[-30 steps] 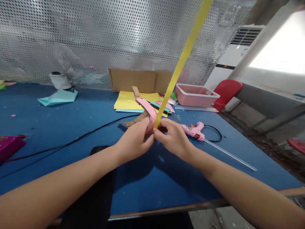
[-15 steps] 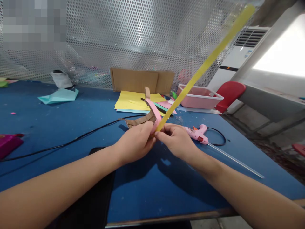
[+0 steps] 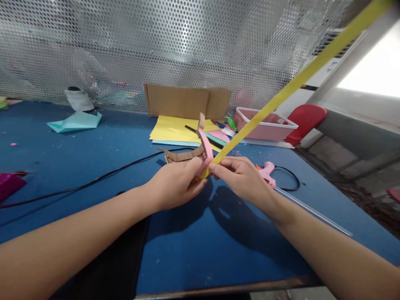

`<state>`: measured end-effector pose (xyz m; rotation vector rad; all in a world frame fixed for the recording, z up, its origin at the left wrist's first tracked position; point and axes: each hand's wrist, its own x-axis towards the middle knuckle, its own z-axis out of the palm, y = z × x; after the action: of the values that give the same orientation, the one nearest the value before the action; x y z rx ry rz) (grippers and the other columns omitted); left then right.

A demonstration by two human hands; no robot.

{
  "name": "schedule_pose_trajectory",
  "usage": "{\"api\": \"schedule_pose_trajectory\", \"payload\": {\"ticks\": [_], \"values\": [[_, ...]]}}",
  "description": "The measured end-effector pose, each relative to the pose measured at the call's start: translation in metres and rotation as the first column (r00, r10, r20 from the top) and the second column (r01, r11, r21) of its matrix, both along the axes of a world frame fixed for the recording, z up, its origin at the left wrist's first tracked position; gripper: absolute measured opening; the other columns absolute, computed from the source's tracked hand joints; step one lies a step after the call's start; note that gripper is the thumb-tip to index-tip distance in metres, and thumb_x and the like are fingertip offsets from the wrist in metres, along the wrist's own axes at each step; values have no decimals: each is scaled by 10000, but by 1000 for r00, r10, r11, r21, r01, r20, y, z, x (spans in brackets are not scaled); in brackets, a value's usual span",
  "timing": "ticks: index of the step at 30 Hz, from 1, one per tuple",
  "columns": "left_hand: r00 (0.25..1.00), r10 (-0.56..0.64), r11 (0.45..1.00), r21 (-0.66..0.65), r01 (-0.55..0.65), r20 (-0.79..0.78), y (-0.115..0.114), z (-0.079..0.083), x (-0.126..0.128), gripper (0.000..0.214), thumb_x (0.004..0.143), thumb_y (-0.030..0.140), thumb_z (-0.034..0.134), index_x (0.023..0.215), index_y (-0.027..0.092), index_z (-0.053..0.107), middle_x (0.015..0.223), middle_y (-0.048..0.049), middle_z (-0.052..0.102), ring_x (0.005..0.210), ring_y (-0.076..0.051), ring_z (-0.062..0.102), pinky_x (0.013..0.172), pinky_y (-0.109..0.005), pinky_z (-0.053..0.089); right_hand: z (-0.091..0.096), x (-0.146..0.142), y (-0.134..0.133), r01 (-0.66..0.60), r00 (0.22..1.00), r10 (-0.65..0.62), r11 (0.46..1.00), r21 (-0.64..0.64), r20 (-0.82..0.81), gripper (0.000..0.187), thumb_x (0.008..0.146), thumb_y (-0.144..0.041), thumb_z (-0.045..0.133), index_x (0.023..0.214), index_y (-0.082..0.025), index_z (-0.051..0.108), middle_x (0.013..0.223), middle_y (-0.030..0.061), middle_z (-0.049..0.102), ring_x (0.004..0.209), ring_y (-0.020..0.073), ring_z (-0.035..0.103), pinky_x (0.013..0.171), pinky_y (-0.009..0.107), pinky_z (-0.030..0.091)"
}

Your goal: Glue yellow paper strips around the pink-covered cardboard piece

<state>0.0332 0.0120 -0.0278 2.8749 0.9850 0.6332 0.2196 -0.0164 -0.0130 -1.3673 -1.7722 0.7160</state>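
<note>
My left hand [image 3: 176, 183] is closed on a curved piece of corrugated cardboard [image 3: 185, 156] with a pink strip [image 3: 206, 146] along its outer side. Between the thumb and fingers of my right hand [image 3: 242, 177] is a long yellow paper strip [image 3: 268, 109]. Its lower end lies against the cardboard piece, by my left fingertips, and its far end rises out of view at the upper right. Both hands are above the table, close together. Just beyond my right hand lies a pink glue gun [image 3: 268, 173] with a clear glue stick [image 3: 312, 210] in its back; my hand hides its front.
Yellow paper sheets [image 3: 168, 127] and a black pen [image 3: 215, 143] lie behind the hands, before a cardboard sheet [image 3: 178, 102]. A pink basket [image 3: 265, 130] stands at the back right. A black cable [image 3: 125, 170] crosses the blue table [image 3: 187, 258]. Folded turquoise paper [image 3: 76, 122] lies left.
The yellow strip has swung lower to the right, and my right hand has shifted slightly right. The cardboard piece has turned a little in my left hand.
</note>
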Motion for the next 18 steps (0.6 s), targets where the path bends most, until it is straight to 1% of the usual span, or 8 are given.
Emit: {"api": "schedule_pose_trajectory", "payload": {"ticks": [3,9,14,18], "values": [[999,-34,999,-25,34,4,0,1,0,164,904,316,441,825,228,327,697,8,564,613,-173,604,497,-255,315,-2,-2,1,18,999,-20,999,-37,-46,323,788,-423,543,594,-171,601,583,4,549,579,123,469,539,262,360],[998,-64,996,-60,64,8,-1,3,0,184,894,315,450,808,231,310,656,22,507,567,-163,549,483,-263,268,-4,-3,3,14,996,-22,997,-81,-90,327,760,-430,543,566,-169,575,577,16,550,579,122,468,525,261,361],[996,-88,993,-80,88,10,-1,3,-2,177,890,330,443,812,226,323,664,21,494,566,-152,508,511,-266,289,-4,-4,2,17,995,-26,995,-97,-94,319,757,-426,546,568,-171,570,574,14,540,578,123,462,523,264,351],[994,-103,993,-51,105,35,0,1,-2,222,890,369,460,796,225,319,692,11,516,582,-154,515,522,-262,300,-4,-5,1,19,995,-29,994,-104,-97,320,762,-420,537,578,-164,590,579,17,552,579,126,474,532,267,365]]}}
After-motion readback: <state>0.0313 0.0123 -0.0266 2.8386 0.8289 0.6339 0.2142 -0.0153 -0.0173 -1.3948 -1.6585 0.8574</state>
